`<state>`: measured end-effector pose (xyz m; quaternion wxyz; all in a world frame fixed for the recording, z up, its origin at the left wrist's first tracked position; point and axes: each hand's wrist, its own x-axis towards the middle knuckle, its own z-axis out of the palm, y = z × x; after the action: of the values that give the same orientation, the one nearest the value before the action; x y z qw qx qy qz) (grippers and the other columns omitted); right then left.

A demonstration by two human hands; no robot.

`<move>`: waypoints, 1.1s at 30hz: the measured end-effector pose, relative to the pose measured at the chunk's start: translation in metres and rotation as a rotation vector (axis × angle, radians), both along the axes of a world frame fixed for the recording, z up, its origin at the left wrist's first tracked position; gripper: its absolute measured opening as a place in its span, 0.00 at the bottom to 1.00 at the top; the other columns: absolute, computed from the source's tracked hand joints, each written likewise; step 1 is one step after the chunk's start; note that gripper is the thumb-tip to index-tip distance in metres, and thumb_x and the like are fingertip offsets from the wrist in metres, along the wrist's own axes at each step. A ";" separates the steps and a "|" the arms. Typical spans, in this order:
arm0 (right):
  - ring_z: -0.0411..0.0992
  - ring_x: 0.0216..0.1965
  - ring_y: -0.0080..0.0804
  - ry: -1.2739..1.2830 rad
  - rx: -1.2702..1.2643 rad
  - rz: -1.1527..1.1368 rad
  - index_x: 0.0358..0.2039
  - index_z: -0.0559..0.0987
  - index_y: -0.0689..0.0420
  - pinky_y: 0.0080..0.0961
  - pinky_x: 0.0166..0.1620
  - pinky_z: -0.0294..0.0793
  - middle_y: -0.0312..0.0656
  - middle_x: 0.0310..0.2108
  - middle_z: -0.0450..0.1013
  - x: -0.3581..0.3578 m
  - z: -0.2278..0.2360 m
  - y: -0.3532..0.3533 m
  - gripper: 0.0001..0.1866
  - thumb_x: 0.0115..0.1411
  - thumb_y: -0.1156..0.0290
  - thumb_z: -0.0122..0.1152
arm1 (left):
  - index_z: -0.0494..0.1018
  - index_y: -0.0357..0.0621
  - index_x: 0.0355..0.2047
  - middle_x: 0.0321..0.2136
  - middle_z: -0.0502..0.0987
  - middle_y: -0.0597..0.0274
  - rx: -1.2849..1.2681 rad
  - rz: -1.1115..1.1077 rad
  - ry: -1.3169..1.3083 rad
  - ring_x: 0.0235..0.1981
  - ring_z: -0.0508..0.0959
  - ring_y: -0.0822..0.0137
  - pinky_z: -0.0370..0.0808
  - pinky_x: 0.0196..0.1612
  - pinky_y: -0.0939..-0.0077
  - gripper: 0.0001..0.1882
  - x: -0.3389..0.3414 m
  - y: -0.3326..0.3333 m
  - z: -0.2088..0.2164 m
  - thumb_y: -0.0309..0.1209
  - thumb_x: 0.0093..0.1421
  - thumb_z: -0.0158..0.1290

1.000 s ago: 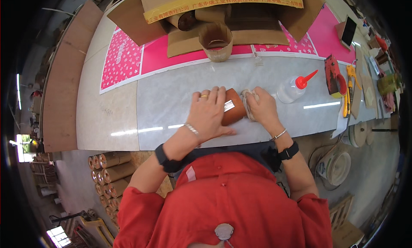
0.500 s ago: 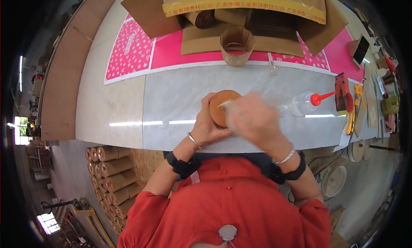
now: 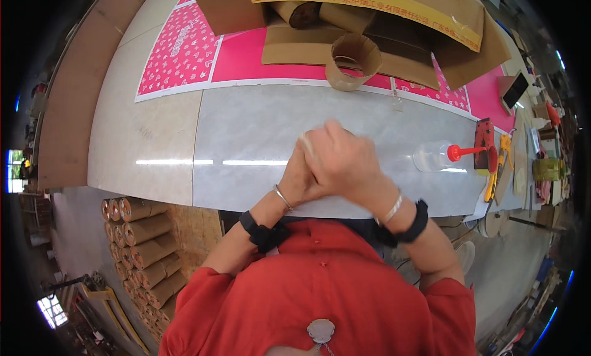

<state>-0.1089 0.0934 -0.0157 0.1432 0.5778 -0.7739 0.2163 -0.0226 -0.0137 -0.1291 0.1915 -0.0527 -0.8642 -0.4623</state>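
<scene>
Close to the table's front edge, my left hand is wrapped round a round brown piece with a flat top, now almost wholly covered by my hands. My right hand lies over the top of it, fingers curled and smeared by motion. Whatever the right fingers hold is hidden; a small white bit showed at them earlier. To the right lies a clear squeeze bottle with a red nozzle, apart from both hands.
An open cardboard box with brown rolls inside stands at the back on a pink sheet. Before it sits an open paper tube. A red tool and yellow-handled cutter lie right. Brown rolls are stacked below left.
My right hand has moved left and up over the round brown piece, hiding its top. The view has shifted slightly. My left hand keeps its hold.
</scene>
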 end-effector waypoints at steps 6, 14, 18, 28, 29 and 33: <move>0.66 0.17 0.34 0.168 -0.134 0.003 0.27 0.72 0.57 0.30 0.18 0.67 0.40 0.22 0.65 -0.034 -0.006 0.016 0.08 0.49 0.68 0.58 | 0.53 0.39 0.56 0.48 0.64 0.48 0.297 0.107 -0.022 0.49 0.68 0.51 0.67 0.52 0.66 0.50 -0.004 0.009 0.017 0.38 0.38 0.70; 0.68 0.22 0.36 0.029 -0.081 -0.070 0.28 0.73 0.55 0.29 0.20 0.67 0.40 0.24 0.65 -0.027 -0.003 -0.009 0.06 0.50 0.71 0.59 | 0.52 0.40 0.56 0.50 0.64 0.51 0.310 0.095 -0.028 0.51 0.67 0.55 0.64 0.55 0.67 0.49 -0.002 0.012 0.018 0.38 0.39 0.70; 0.65 0.17 0.35 0.050 -0.224 -0.095 0.25 0.70 0.55 0.29 0.17 0.66 0.38 0.21 0.62 -0.050 -0.007 0.009 0.06 0.50 0.71 0.59 | 0.46 0.43 0.58 0.51 0.66 0.50 0.181 0.087 -0.041 0.52 0.70 0.59 0.68 0.53 0.66 0.54 -0.004 0.007 0.019 0.39 0.38 0.71; 0.66 0.17 0.35 0.046 -0.040 -0.052 0.22 0.69 0.54 0.27 0.17 0.65 0.41 0.21 0.63 -0.026 -0.004 -0.002 0.07 0.50 0.70 0.59 | 0.50 0.43 0.57 0.49 0.64 0.51 0.289 0.149 -0.057 0.51 0.67 0.56 0.65 0.55 0.66 0.50 -0.002 0.011 0.016 0.37 0.38 0.70; 0.66 0.17 0.35 0.137 -0.059 -0.084 0.22 0.68 0.54 0.27 0.17 0.65 0.41 0.22 0.63 -0.045 -0.005 -0.002 0.07 0.50 0.70 0.59 | 0.51 0.43 0.57 0.49 0.64 0.52 0.263 0.146 -0.030 0.51 0.67 0.57 0.65 0.55 0.67 0.50 -0.001 0.011 0.017 0.37 0.38 0.70; 0.67 0.19 0.34 -0.001 -0.045 -0.189 0.22 0.69 0.54 0.26 0.17 0.65 0.40 0.22 0.63 -0.045 -0.016 0.037 0.07 0.49 0.72 0.59 | 0.45 0.43 0.59 0.51 0.67 0.50 0.175 0.110 -0.013 0.52 0.70 0.57 0.68 0.53 0.66 0.54 -0.004 0.007 0.020 0.38 0.38 0.70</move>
<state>-0.1537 0.1300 -0.0321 0.1755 0.4987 -0.8200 0.2192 -0.0269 -0.0062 -0.1091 0.2148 0.0146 -0.8233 -0.5252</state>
